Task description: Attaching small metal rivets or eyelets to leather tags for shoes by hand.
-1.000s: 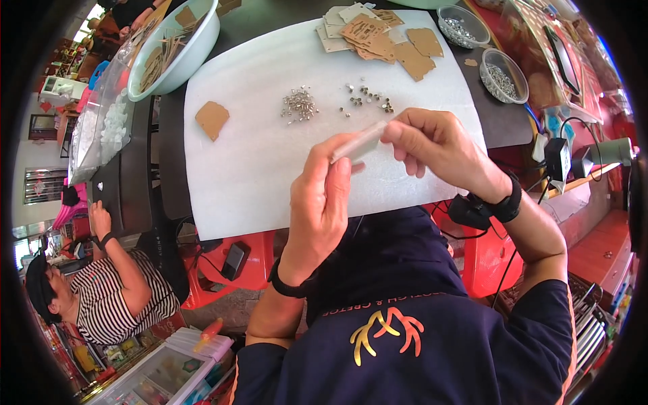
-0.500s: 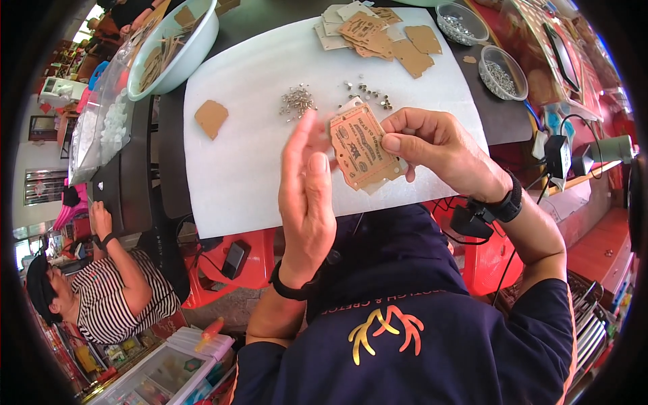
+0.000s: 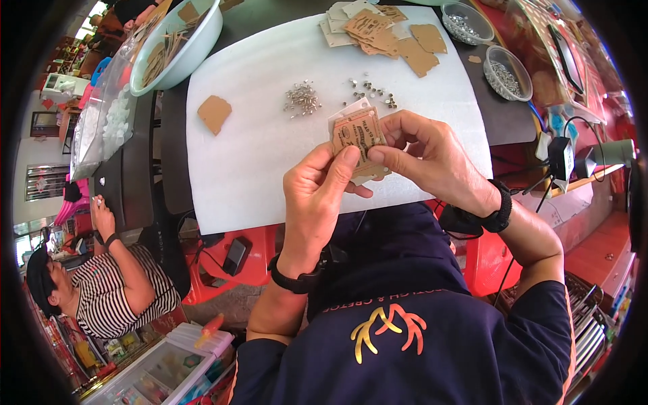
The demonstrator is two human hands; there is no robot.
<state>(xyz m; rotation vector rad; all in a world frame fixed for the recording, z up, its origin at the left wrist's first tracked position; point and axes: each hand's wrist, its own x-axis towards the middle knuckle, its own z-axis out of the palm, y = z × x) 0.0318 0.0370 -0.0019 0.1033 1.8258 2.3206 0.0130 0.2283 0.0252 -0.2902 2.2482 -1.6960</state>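
Both my hands hold a small stack of printed brown cardboard tags (image 3: 359, 133) above the white foam sheet (image 3: 250, 169). Thumb and fingers of my left hand (image 3: 320, 179) pinch its left side, the thumb lying across the print. My right hand (image 3: 435, 152) grips the stack's right edge, thumb on top. A white piece shows behind the tags at the upper edge. Just beyond my hands lie a heap of small silver metal pins (image 3: 302, 99) and several loose metal caps (image 3: 372, 91). One plain brown tag (image 3: 214, 114) rests alone at the left.
A pile of cardboard tags (image 3: 370, 30) lies on the sheet's far side. Two clear tubs of metal bits (image 3: 507, 75) stand at the far right. A pale green basin (image 3: 202, 50) holds cardboard strips at the far left. Another person (image 3: 125, 283) sits at the left.
My left hand, open and beside the stack before, has closed on its left side. The stack has turned slightly more upright; my right hand keeps its grip.
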